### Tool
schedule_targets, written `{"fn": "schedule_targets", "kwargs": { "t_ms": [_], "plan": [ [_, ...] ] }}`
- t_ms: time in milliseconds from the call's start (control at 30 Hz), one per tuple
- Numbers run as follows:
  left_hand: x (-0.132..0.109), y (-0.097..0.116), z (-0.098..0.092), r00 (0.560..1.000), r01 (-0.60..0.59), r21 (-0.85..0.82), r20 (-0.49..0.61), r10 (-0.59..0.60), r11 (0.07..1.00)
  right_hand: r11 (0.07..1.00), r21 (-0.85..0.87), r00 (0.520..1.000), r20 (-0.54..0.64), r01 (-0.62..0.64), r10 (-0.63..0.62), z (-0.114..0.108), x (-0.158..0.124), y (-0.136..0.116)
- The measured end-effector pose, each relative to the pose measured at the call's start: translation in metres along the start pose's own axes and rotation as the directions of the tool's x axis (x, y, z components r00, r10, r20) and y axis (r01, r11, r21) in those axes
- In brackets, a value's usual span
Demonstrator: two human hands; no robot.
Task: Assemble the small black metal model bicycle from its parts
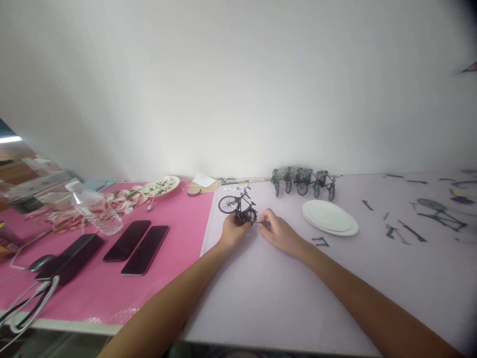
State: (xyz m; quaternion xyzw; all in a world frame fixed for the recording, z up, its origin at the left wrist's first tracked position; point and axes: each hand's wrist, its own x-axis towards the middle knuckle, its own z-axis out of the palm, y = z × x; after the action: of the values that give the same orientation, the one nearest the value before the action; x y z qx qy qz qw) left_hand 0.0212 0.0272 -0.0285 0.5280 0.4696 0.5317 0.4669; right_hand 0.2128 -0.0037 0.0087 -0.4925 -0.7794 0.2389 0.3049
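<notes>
A small dark model bicycle (243, 203) is held tilted above the light table covering, its front wheel up to the left. My left hand (234, 231) grips it near the rear wheel, fingers closed. Just right of that wheel, my right hand (275, 228) pinches a thin, dark, rod-like piece (258, 222) that reaches to the wheel; its exact shape is too small to tell. A small dark frame-like part (320, 242) lies to the right of my right hand.
Several model bicycles (303, 182) stand by the wall. White plates (330, 217) lie at right, with scattered dark parts (412, 230) beyond. On the pink covering at left are two phones (145, 250), a plastic bottle (95, 209), a black box (70, 258) and cables.
</notes>
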Motion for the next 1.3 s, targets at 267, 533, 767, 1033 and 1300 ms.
{"fn": "schedule_targets", "kwargs": {
  "t_ms": [267,533,767,1033,1300],
  "plan": [
    [0.0016,-0.0036,-0.001,1.0,-0.017,-0.029,0.005,0.017,0.999,1.0,-0.009,0.999,0.031,-0.012,0.012,-0.003,-0.0003,-0.0024],
    [0.0017,-0.0019,-0.0013,1.0,0.003,-0.051,0.012,-0.002,0.999,1.0,0.007,0.999,0.037,-0.013,0.013,-0.0018,-0.0003,0.0],
    [0.002,-0.0016,-0.0013,1.0,0.012,-0.036,-0.001,-0.013,0.999,1.0,-0.009,0.999,0.032,0.002,-0.002,-0.0008,-0.0003,0.0021],
    [0.0032,-0.0012,-0.002,1.0,0.002,-0.049,-0.013,-0.002,0.999,0.996,-0.09,0.999,0.034,-0.02,0.023,0.0003,-0.0005,-0.0012],
    [0.0046,-0.0055,-0.0009,0.999,-0.008,-0.007,-0.042,0.008,1.0,0.989,-0.147,0.999,0.025,-0.026,0.03,0.0016,0.0,-0.0017]
  ]
}}
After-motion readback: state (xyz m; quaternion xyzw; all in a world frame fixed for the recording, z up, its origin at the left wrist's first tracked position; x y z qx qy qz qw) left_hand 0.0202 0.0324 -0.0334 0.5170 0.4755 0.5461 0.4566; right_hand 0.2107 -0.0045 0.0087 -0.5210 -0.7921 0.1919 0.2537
